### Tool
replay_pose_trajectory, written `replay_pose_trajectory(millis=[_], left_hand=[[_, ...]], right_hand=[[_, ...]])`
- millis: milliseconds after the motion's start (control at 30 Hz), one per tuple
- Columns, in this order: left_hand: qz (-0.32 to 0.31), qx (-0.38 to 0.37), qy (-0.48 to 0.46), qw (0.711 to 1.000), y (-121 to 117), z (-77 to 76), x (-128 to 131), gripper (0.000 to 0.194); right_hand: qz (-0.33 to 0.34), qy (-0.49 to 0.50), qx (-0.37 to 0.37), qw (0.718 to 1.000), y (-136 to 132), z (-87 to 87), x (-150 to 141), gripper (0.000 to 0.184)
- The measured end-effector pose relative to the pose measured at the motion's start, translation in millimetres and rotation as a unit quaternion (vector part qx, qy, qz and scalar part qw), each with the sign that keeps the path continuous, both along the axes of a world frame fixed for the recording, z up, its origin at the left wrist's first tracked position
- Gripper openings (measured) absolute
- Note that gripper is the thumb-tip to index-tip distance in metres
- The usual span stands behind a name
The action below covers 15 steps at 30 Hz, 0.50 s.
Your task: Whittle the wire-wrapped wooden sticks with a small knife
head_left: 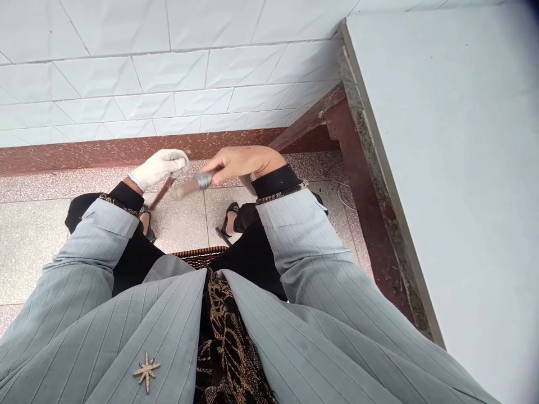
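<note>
My left hand (165, 166), in a white knitted glove, is closed around a thin reddish-brown stick (162, 193). The stick slants down and left from the fist, and a small blurred tip shows just above the fingers. To its right my bare right hand (238, 163) grips a brush-like tool. The tool's tan end (185, 189) is blurred and points left, close below the gloved hand. Grey wire or metal (204, 180) wraps it beside my fingertips. Part of its handle shows under the right palm. Whether the tool touches the stick I cannot tell.
A white-tiled wall (168, 73) with a reddish-brown skirting (105, 148) stands ahead. On the right is a white-topped table (463, 140) with a dark red frame (357, 168). Below are the speckled tile floor (33, 235), my shoes and a woven seat edge (202, 255).
</note>
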<state>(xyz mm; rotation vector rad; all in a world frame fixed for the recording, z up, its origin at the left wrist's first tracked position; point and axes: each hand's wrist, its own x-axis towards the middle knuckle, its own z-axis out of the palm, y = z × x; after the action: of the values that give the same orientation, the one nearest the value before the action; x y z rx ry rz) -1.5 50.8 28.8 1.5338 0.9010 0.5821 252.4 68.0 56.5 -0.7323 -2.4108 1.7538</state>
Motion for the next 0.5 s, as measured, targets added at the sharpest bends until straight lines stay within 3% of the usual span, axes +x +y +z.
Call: replay_pose_trajectory(millis=[67, 133, 233, 300, 367, 433, 500], left_hand=[[0.023, -0.002, 0.004, 1.000, 0.5, -2.6, 0.3, 0.015], [0.011, -0.006, 0.003, 1.000, 0.0, -3.8, 1.2, 0.016], [-0.032, 0.000, 0.018, 0.999, -1.9, -1.6, 2.5, 0.016], [-0.053, 0.009, 0.046, 0.998, -2.6, 1.2, 3.1, 0.016], [-0.067, 0.025, 0.084, 0.994, -2.0, 2.5, 3.5, 0.016], [-0.086, 0.053, 0.136, 0.985, -0.4, 0.7, 3.7, 0.016], [-0.116, 0.083, 0.183, 0.973, 0.7, -3.2, 4.0, 0.015]], right_hand=[[-0.155, 0.126, -0.004, 0.980, -0.9, -0.6, -2.4, 0.021], [-0.288, 0.181, -0.012, 0.940, 0.6, -5.2, -6.8, 0.023], [-0.382, 0.098, 0.049, 0.918, 3.9, -12.6, -15.2, 0.022], [-0.378, -0.021, 0.147, 0.914, 4.4, -14.5, -19.7, 0.021], [-0.332, -0.140, 0.233, 0.903, 3.5, -14.6, -21.7, 0.022], [-0.254, -0.244, 0.264, 0.898, 2.4, -15.1, -21.1, 0.020], [-0.180, -0.287, 0.243, 0.909, 2.0, -17.4, -18.6, 0.013]])
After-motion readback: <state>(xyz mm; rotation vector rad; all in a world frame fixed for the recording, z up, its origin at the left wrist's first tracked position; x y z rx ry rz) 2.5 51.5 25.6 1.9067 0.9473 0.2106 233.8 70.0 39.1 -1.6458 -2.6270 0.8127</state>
